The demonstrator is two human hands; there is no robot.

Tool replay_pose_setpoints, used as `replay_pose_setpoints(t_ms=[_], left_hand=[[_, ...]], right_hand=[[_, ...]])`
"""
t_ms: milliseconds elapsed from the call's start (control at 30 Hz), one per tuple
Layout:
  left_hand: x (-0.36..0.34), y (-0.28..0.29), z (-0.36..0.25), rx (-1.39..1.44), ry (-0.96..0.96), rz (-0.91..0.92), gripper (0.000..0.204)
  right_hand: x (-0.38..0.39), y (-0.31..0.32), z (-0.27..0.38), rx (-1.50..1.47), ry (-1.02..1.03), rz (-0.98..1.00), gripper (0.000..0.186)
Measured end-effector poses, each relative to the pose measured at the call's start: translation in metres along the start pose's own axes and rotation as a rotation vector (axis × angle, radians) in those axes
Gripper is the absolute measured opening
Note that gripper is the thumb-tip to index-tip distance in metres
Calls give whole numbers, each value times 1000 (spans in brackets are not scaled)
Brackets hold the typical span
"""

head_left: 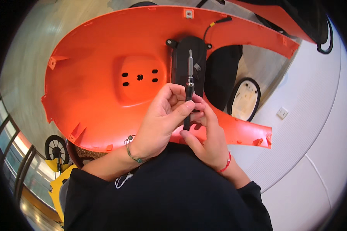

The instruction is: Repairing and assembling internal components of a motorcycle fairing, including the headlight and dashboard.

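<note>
My left hand (162, 119) and my right hand (208, 138) both grip the dark handle of a screwdriver (190, 65), whose silver shank and bit point away from me. Beneath it lies a large orange curved plastic shell (92, 77), its inner side up, with several holes in a recessed square. A black elongated housing (181, 57) sits on the shell behind the screwdriver, with a short cable (205, 34) at its top. A small grey piece (197, 67) rests on the housing.
Right of the housing are a black panel (219, 77) and a cream oval part (243, 100). A white ribbed table (277, 154) spans the right side, with a small white block (282, 112). Another orange-and-black part (304, 23) stands upper right. A black wheel (56, 150) and yellow part (58, 184) are lower left.
</note>
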State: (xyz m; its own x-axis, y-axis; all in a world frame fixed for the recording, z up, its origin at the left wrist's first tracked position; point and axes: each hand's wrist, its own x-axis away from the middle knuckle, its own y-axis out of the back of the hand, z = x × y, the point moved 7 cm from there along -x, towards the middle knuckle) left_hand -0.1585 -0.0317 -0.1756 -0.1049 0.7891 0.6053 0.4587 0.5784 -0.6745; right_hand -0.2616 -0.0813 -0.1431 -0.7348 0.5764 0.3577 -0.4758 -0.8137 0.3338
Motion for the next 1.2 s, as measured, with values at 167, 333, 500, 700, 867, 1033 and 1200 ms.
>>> replay_pose_setpoints(t_ms=[167, 333, 500, 700, 867, 1033, 1200], left_hand=[[-2, 2, 4, -163, -28, -2, 22], [-3, 16, 7, -830, -146, -5, 24], [11, -4, 4, -1545, -570, 0, 40], [16, -17, 22, -1956, -686, 13, 51], [20, -21, 29, -2027, -695, -2, 49], [21, -20, 28, -2037, -711, -12, 50], [21, -21, 30, -2075, -707, -11, 50]], right_hand=[[7, 26, 0, 9, 99, -138, 43], [-16, 93, 17, 65, -16, -328, 18], [-58, 104, 82, 204, 206, -214, 13], [-107, 61, 112, 536, 481, -138, 6], [-120, 48, 114, 621, 520, -103, 5], [-129, 41, 115, 590, 513, -74, 5], [-131, 41, 118, 600, 507, -91, 5]])
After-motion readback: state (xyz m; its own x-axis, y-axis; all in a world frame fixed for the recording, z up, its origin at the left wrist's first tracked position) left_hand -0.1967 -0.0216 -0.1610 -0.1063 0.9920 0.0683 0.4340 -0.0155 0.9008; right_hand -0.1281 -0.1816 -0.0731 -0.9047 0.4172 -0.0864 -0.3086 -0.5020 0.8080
